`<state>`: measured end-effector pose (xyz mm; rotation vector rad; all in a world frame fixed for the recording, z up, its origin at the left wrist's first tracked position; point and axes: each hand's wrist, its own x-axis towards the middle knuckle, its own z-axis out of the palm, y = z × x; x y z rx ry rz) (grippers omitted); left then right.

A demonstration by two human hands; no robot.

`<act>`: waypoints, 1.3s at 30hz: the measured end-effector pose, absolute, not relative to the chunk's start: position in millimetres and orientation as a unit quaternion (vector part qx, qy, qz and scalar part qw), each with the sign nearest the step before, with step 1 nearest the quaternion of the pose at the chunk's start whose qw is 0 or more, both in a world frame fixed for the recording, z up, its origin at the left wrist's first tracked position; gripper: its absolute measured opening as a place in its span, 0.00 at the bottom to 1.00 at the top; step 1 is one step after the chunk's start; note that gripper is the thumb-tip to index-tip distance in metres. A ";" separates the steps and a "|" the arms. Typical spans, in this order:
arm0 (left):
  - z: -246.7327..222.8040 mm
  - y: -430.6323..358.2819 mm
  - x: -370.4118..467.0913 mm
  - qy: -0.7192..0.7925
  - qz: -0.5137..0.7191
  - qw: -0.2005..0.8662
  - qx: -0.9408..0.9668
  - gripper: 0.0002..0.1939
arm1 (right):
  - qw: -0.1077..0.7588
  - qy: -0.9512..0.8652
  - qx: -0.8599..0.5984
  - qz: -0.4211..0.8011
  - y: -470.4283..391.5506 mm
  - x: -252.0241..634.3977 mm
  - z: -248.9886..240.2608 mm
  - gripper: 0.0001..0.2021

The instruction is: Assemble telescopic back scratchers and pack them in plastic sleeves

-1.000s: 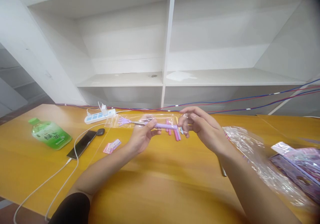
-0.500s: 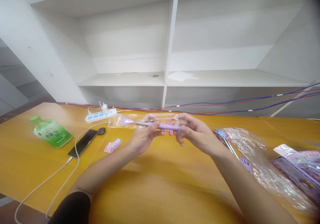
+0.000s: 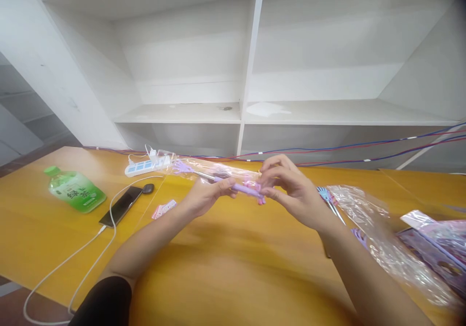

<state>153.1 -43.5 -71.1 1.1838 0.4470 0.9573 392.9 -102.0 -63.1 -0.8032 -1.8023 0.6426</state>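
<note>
A purple back scratcher (image 3: 244, 189) with a metal shaft and a small hand-shaped head lies in a clear plastic bag (image 3: 214, 167), tilted down to the right. My left hand (image 3: 209, 195) is closed round the middle of it, thumb on top of the handle. At the handle's end, my right hand (image 3: 287, 185) has its fingers curled and its thumb against the bag's end; the exact pinch is partly hidden. Something small and pink (image 3: 260, 200) shows beside the handle's end. More back scratchers, with a blue head (image 3: 323, 193) and a purple head (image 3: 359, 237), lie near my right forearm.
A green drink bottle (image 3: 74, 190), a phone (image 3: 122, 207) with a white cable, and small pink cards (image 3: 163, 209) are on the left of the table. A power strip (image 3: 145, 166) sits behind. Plastic bags (image 3: 386, 238) and purple packages (image 3: 433, 253) lie at right.
The back scratcher's handle end has tipped downward. My right hand has lifted its fingers and curled them above the bag's end. My left hand keeps its hold.
</note>
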 end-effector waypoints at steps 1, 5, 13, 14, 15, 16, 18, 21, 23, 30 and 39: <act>-71.3 -42.6 151.9 0.204 0.421 0.702 0.537 0.15 | 0.498 -0.765 -0.331 0.238 -102.7 394.1 -61.1 0.05; -71.2 -42.2 150.1 0.213 0.397 0.702 0.552 0.14 | 0.477 -0.797 -0.328 0.173 -105.2 394.2 -54.9 0.07; -74.6 -40.8 152.5 0.222 0.389 0.685 0.574 0.17 | 0.446 -0.752 -0.398 0.278 -106.5 381.2 -63.2 0.16; -75.5 -40.8 153.6 0.225 0.401 0.682 0.568 0.17 | 0.460 -0.735 -0.404 0.292 -106.1 379.4 -65.2 0.17; -76.3 -41.2 155.0 0.229 0.415 0.680 0.559 0.18 | 0.477 -0.720 -0.408 0.297 -105.7 377.6 -67.0 0.17; -77.0 -42.3 156.8 0.233 0.431 0.677 0.549 0.18 | 0.497 -0.705 -0.409 0.298 -105.2 375.9 -68.5 0.17; -78.1 -46.5 160.9 0.239 0.465 0.664 0.534 0.20 | 0.535 -0.681 -0.405 0.294 -104.6 372.5 -71.0 0.17; -79.7 -56.3 165.9 0.235 0.473 0.640 0.557 0.23 | 0.566 -0.662 -0.399 0.288 -104.2 367.7 -73.7 0.17; -81.2 -62.6 167.6 0.228 0.450 0.639 0.581 0.25 | 0.569 -0.673 -0.397 0.258 -104.4 364.6 -75.0 0.16; -87.6 -67.5 169.6 0.221 0.434 0.645 0.589 0.24 | 0.532 -0.764 -0.346 0.116 -104.8 358.8 -74.7 0.09; -87.1 -63.6 168.7 0.225 0.411 0.672 0.574 0.25 | 0.529 -0.735 -0.379 0.192 -104.8 360.6 -72.7 0.09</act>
